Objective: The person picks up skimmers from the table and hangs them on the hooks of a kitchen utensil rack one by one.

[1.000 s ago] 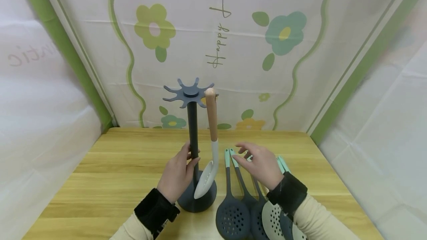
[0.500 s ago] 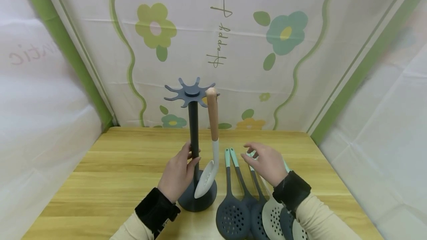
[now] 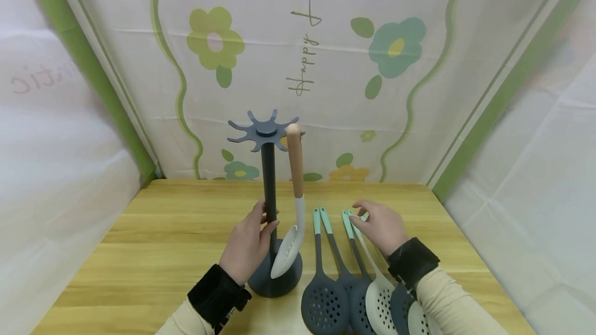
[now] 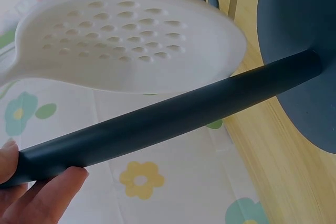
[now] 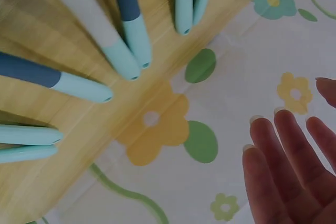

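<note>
My left hand (image 3: pixel 244 247) grips the dark post (image 3: pixel 269 185) of an upright utensil stand, thumb and fingers around it, also in the left wrist view (image 4: pixel 44 198). From the stand's pronged top (image 3: pixel 267 129) hangs a white slotted spoon (image 3: pixel 287 253) with a wooden handle, bowl downward. My right hand (image 3: pixel 384 227), fingers loosely bent, hovers over the mint-tipped handles of several utensils. Beneath it lies a white skimmer (image 3: pixel 381 299), its handle partly covered by the hand. In the right wrist view the fingers (image 5: pixel 283 150) are apart from the handles (image 5: pixel 83 87), with nothing between them.
Several dark and white skimmers overlap in a fan on the wooden table (image 3: pixel 163 242), among them a dark one (image 3: pixel 325 304) closest to the stand. The stand's round base (image 3: pixel 276 286) rests on the table. A flower-print cloth (image 3: pixel 326 118) hangs behind.
My right hand has moved to the right over the utensil handles, uncovering more of the middle ones. My left hand has stayed on the post.
</note>
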A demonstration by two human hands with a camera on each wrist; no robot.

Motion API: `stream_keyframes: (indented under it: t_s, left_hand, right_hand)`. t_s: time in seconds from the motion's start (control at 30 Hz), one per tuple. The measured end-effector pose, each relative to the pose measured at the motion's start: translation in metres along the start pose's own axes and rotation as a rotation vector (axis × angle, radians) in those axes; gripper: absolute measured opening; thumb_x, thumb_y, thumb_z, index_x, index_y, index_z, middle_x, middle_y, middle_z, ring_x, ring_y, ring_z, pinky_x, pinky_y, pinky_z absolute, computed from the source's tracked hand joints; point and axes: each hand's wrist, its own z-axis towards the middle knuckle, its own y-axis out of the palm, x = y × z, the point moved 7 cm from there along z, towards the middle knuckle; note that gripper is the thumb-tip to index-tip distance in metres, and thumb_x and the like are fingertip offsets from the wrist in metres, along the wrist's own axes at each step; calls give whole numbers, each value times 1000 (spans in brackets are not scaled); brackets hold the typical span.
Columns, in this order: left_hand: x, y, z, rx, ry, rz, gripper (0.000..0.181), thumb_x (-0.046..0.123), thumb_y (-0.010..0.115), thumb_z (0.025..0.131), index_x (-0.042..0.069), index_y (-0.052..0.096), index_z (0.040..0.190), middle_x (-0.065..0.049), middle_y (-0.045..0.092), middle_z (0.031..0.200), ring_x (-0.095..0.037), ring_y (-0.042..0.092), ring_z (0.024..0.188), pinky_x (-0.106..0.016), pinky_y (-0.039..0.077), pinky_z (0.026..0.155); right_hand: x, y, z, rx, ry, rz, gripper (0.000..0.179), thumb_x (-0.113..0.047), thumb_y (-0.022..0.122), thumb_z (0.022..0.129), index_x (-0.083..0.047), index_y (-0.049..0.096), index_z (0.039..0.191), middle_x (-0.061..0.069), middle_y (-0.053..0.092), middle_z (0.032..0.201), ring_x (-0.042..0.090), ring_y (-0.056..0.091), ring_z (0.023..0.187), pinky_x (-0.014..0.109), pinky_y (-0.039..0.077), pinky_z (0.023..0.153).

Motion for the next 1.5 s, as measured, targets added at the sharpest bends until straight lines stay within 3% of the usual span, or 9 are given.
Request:
stream_keyframes:
  t_s: [0.33, 0.63, 1.23, 1.5]
  left_hand:
    - [-1, 3, 0, 4, 7, 6, 37, 2, 67, 90, 0, 51, 124, -18, 71, 108, -35, 74, 94, -45, 63, 72]
    - [-1, 1, 0, 5, -4, 16, 37, 3, 66, 91, 0, 51, 124, -18, 71, 108, -35, 74, 95, -44, 63, 72]
    - [-1, 1, -1, 15, 5, 34, 37, 3, 67, 91, 1, 51, 124, -17, 71, 108, -34, 74, 93, -42, 63, 71]
    - [0, 0, -1, 27, 24, 36, 37, 2, 67, 90, 0, 52, 124, -17, 72, 107, -34, 74, 92, -41, 63, 70]
  right_hand:
    - [22, 1, -6, -48, 69, -10, 35, -27, 67, 92, -4, 73, 118, 11, 74, 98, 22, 67, 74, 36, 53, 55]
    - [34, 2, -9, -52, 103, -41, 35, -26, 68, 91, -3, 72, 116, 12, 74, 95, 15, 60, 62, 34, 48, 50]
    - [71, 9, -21, -150, 177, -80, 39, -25, 70, 89, 3, 71, 115, 12, 73, 88, 22, 64, 67, 43, 55, 57]
    - [87, 9, -29, -184, 214, -126, 41, -26, 72, 86, 5, 72, 113, 7, 71, 78, 17, 61, 62, 37, 51, 52]
